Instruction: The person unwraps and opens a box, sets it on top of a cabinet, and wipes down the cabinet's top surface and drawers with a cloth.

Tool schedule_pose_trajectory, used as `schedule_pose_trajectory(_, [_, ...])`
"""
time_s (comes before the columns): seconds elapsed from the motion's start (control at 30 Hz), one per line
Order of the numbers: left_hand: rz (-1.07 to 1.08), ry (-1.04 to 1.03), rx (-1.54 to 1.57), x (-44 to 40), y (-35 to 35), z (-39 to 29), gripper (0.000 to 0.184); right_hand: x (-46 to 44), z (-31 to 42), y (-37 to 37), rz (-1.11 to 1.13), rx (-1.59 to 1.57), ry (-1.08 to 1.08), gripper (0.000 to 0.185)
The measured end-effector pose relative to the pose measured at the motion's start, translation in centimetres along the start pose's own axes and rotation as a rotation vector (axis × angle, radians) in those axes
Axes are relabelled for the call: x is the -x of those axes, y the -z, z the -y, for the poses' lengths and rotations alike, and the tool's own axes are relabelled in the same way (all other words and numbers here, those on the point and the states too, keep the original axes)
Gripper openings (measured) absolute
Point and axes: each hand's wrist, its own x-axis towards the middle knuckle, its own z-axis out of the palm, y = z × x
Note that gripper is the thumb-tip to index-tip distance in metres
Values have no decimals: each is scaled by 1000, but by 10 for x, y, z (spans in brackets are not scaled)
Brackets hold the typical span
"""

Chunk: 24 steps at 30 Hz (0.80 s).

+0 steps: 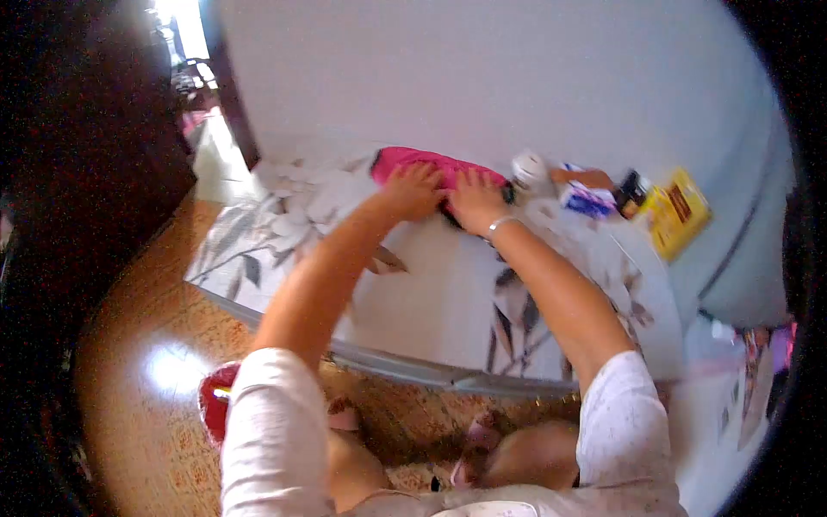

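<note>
A bright pink bundle with dark edges, which looks like folded or rolled cloth, lies at the back of the table near the wall. My left hand rests on its left part, palm down with the fingers spread. On its right part lies my right hand, also flat with fingers apart and a bracelet at the wrist. Dark material shows under and between both hands. Just right of the bundle stands a white container.
The table has a floral cover. At its right back lie a purple-and-white packet, a brown item, a black item and a yellow packet. A red container stands on the floor at left.
</note>
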Motion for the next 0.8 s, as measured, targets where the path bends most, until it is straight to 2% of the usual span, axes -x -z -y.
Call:
schedule_pose_trajectory(0.03, [-6,69,22,-8,4,2,48,-9,4,1,9,-23,-51,59])
schedule_pose_trajectory(0.1, [7,-15,-94,-17,-6,17,52,-22,9,-5,-21,-23,-73,59])
schedule_pose_trajectory(0.17, [-23,36,-52,-4,-3,11,52,-15,10,-8,-38,-19,-115,59])
schedule_pose_trajectory(0.27, [-52,125,65,36,7,-7,53,19,19,2,-36,-43,-29,60])
schedule_pose_trajectory(0.33, [-47,-39,-128,75,9,-14,54,55,30,11,4,-18,59,63])
schedule_pose_trajectory(0.37, [-52,-36,-136,96,11,-21,54,74,35,14,-6,-18,63,63])
schedule_pose_trajectory(0.43, [-86,25,36,147,30,-43,54,113,47,20,12,-20,195,64])
schedule_pose_trajectory(0.53, [-101,-28,-1,214,48,-65,53,167,63,24,-50,-7,358,63])
schedule_pose_trajectory(0.6, [-150,-25,102,253,62,-76,53,196,74,28,-73,-37,427,62])
schedule_pose_trajectory(0.8, [-134,61,80,282,66,-48,50,188,112,33,-3,-89,475,61])
